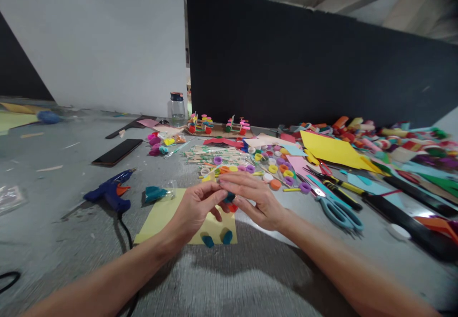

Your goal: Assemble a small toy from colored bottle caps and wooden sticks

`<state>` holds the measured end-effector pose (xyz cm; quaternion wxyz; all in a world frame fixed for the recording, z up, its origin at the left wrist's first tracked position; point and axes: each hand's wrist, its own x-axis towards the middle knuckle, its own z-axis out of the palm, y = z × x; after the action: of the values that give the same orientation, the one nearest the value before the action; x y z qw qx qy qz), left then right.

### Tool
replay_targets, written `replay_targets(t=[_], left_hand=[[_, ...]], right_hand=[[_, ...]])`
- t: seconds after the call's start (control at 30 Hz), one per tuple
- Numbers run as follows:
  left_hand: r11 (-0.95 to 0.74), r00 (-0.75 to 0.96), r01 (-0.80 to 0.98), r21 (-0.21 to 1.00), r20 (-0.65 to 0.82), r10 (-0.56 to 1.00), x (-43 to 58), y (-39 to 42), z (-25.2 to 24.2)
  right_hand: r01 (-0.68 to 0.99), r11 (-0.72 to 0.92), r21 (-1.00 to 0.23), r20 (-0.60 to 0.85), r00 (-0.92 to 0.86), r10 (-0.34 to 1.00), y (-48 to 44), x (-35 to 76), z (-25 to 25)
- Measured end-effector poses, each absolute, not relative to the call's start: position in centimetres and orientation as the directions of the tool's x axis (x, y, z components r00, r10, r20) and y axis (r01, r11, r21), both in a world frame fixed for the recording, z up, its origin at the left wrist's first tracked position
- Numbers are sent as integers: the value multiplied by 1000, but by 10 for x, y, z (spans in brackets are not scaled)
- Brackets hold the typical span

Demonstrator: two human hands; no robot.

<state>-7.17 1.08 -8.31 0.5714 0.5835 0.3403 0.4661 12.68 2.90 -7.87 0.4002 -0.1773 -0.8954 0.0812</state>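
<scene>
My left hand point(198, 208) and my right hand point(258, 198) meet over a pale yellow sheet of paper point(161, 219). My left thumb and fingers pinch a small lump of teal clay point(229, 196), and my right fingers close over it from the other side. A bit of red, perhaps a bottle cap point(233, 207), shows just under the lump; the fingers hide most of it. On the sheet's near edge lie two teal clay pieces point(226, 237). A plastic bag of teal clay point(155, 193) rests at the sheet's left corner.
To the left are a blue glue gun point(109, 192) with its cord and a black phone point(118, 152). Bottle-cap rings point(289, 180) and wooden sticks point(207, 155) lie beyond my hands. Scissors point(336, 209) sit at right; small toy vehicles point(238, 126) stand behind.
</scene>
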Motion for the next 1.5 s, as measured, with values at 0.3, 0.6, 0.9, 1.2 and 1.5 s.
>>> replay_targets(t=[0.3,0.6,0.9,1.2,1.5], left_hand=[[-62,266,-132,989,96,959,-67,6,-81],[-54,265,-93,994,77,961,-70,11,-84],[-77,263,-44,996,86,961,-70,8,-80],[-60,308,-25,998,65,949,-68,9,-83],[-139,316,1,990,131,940,-69,7,-83]], right_hand=[[444,863,-239,741,-491,458,24,119,-87],[448,873,-191,729,-531,432,26,123,-85],[434,883,-179,733,-541,414,26,122,-82],[419,885,-203,728,-540,422,24,122,-83],[378,891,-251,732,-528,430,25,120,-81]])
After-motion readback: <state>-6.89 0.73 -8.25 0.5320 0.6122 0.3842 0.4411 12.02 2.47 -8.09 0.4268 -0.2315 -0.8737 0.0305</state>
